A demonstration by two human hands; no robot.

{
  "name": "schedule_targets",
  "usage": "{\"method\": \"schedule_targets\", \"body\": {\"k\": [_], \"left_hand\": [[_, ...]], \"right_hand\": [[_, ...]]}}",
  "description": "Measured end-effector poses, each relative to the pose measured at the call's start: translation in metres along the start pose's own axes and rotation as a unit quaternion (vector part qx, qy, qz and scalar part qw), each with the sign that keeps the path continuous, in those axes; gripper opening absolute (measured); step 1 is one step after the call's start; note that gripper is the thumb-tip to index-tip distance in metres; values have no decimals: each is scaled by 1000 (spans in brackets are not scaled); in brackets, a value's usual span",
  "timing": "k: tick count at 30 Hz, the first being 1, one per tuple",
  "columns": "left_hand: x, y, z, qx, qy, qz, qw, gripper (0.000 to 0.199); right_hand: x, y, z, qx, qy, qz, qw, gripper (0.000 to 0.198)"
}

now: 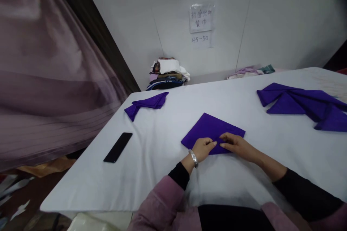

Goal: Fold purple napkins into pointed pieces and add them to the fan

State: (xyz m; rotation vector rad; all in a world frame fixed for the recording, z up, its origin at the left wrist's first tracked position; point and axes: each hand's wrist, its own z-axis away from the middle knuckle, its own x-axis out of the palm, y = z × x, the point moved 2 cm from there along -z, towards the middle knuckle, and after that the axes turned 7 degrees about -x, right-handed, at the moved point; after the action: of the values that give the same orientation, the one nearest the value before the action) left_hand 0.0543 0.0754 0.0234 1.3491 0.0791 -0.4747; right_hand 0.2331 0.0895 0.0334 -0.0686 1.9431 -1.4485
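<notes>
A purple cloth napkin [204, 126], folded into a flat four-cornered shape, lies on the white-covered table in front of me. At its near edge, my left hand [202, 148], with a silver bracelet at the wrist, pinches the cloth between thumb and fingers. My right hand [235, 144] grips the same edge just to the right, its fingers curled and the thumb on the cloth. The two thumbs almost meet. What lies under the fingers is hidden.
A folded purple napkin [151, 101] lies at the back left and more purple cloth [306, 103] at the right. A black phone [118, 147] rests on the white tablecloth [89, 184] at the left. Clothes [168, 74] are piled by the wall, under a paper sign [201, 21].
</notes>
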Motion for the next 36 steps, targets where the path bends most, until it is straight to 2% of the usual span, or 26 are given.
{"method": "schedule_targets", "body": {"k": [3, 5, 7, 11, 16, 25, 29, 33, 36], "left_hand": [[3, -5, 2, -19, 0, 14, 1000, 38], [4, -6, 3, -23, 2, 19, 1000, 37], [4, -6, 5, -17, 4, 18, 1000, 36], [5, -3, 11, 0, 5, 5, 1000, 37], [5, -1, 18, 7, 2, -6, 1000, 38], [4, 5, 28, 55, 7, -31, 998, 32], [6, 14, 37, 114, 23, -138, 984, 24], [9, 18, 43, 175, 68, -275, 943, 20], [12, 20, 48, 200, 73, -307, 928, 19]], "right_hand": [[1, -1, 14, -64, 98, 64, 991, 25], [5, -1, 21, -112, 123, 103, 981, 22], [11, 0, 24, -140, 120, 127, 975, 19], [20, 3, 22, -146, 130, 147, 970, 17], [25, 4, 21, -148, 141, 119, 972, 10], [22, -5, 32, -216, 123, 91, 964, 5], [22, -8, 34, -226, 128, 70, 963, 4], [22, -12, 36, -243, 130, 69, 959, 4], [21, -15, 38, -245, 136, 68, 958, 6]]}}
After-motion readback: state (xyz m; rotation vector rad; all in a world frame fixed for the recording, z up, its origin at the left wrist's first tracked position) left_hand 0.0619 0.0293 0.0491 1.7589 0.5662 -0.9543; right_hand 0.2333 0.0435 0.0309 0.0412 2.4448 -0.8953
